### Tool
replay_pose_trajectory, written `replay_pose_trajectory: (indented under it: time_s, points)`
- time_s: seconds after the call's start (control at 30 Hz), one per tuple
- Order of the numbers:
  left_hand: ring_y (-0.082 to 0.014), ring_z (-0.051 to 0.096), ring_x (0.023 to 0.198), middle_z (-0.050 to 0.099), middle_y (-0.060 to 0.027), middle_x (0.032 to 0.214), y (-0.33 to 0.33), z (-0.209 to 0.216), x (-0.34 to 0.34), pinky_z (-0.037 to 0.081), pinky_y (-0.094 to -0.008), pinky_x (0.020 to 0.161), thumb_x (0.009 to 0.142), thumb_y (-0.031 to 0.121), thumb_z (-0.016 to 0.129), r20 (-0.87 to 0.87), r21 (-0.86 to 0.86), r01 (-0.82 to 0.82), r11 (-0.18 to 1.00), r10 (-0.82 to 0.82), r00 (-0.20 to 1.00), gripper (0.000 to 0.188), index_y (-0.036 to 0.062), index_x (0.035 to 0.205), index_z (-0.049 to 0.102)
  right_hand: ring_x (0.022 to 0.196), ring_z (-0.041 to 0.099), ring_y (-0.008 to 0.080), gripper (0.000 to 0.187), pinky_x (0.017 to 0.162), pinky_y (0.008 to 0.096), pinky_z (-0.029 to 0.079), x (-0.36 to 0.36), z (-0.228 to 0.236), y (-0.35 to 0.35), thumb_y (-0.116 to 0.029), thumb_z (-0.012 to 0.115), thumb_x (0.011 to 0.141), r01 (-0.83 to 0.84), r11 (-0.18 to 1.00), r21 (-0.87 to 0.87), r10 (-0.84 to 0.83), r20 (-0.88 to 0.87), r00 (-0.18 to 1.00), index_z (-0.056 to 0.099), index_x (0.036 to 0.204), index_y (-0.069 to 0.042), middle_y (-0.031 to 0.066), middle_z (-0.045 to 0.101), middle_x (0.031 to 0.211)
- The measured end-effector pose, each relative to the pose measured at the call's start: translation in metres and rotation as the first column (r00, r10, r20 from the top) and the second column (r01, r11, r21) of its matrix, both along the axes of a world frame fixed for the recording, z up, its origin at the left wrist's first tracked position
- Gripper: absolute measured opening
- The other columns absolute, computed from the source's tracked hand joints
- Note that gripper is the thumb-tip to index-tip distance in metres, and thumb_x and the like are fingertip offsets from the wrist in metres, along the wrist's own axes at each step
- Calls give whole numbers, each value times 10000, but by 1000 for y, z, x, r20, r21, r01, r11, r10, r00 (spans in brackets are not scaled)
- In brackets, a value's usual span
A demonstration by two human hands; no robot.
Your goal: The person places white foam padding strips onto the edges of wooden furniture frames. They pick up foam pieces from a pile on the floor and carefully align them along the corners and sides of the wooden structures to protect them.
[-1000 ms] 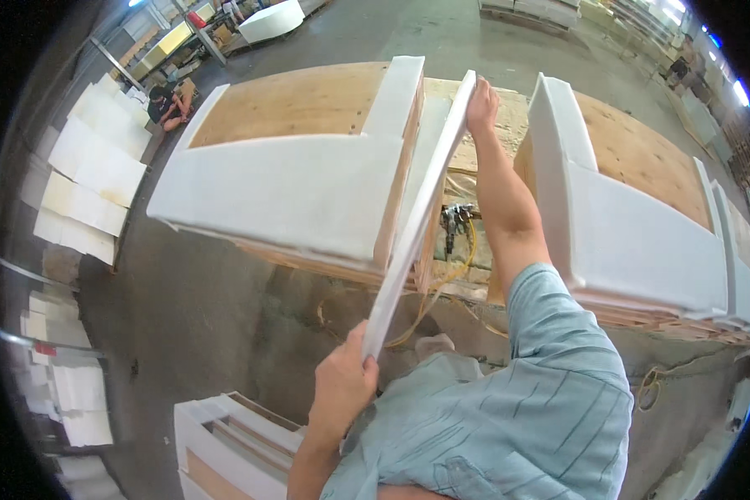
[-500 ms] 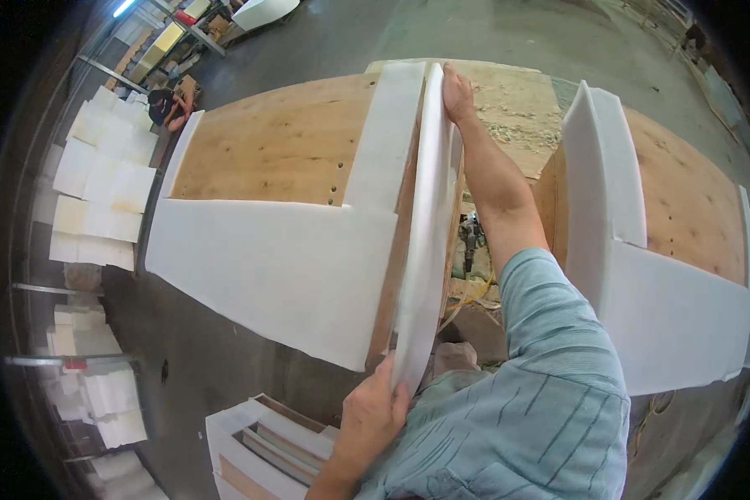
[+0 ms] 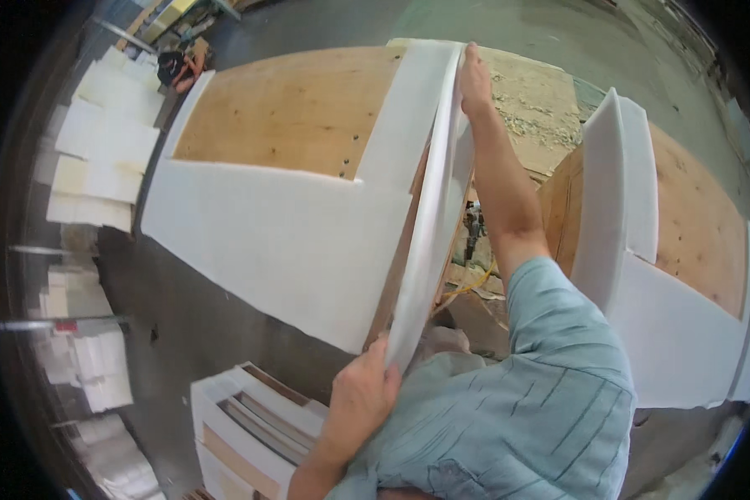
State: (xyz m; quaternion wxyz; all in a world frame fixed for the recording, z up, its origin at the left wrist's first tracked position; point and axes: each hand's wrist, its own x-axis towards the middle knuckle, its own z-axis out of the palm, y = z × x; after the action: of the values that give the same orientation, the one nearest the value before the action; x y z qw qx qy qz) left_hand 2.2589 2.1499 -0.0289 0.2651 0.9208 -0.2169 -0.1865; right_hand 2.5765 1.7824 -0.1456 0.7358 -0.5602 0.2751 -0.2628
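Note:
A long white foam strip runs along the right edge of a large plywood furniture frame. My right hand grips the strip's far end, against the frame's far corner. At the near end, my left hand has its fingers wrapped round the strip by the frame's near corner. Between the strip and the white foam sheet on the frame, a band of bare brown wood shows, widening toward my left hand. The strip's underside is hidden.
To the right stands a second foam-covered wooden frame. A dark power tool and a yellow hose lie between the frames. A smaller slatted frame is at lower left. Foam sheets and another person are at far left.
The strip's far end has come against the frame's foam edge, narrowing the gap there. Both hands keep their hold. My view has shifted a little.

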Motion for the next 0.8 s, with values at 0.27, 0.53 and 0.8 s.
replay_pose_trajectory:
  time_s: [0.27, 0.53, 0.8]
  points:
    - [-435, 616, 783, 617, -259, 842, 15, -7, -8, 498, -480, 685, 836, 85, 595, 35, -47, 35, 998, -33, 999, 325, -11, 1136, 515, 1148, 546, 313, 707, 934, 434, 487, -70, -1, 86, -561, 301, 976, -360, 908, 212, 291, 296, 910, 346, 1410, -5, 221, 482, 1323]
    - [-424, 614, 780, 608, -239, 828, 47, -20, -15, 496, -484, 674, 826, 98, 584, 109, -30, 57, 998, -54, 993, 233, -21, 1011, 505, 1153, 539, 319, 699, 945, 432, 486, -145, 16, 169, -537, 328, 970, -299, 909, 290, 251, 192, 949, 299, 1424, -7, 215, 479, 1315]
    - [-410, 609, 804, 603, -209, 843, 78, -31, -30, 502, -479, 692, 823, 109, 586, 185, -66, 78, 995, -65, 981, 185, -1, 944, 498, 1154, 536, 308, 681, 964, 420, 471, -194, 3, 223, -533, 304, 976, -371, 888, 272, 305, 257, 917, 323, 1417, -15, 194, 478, 1319]
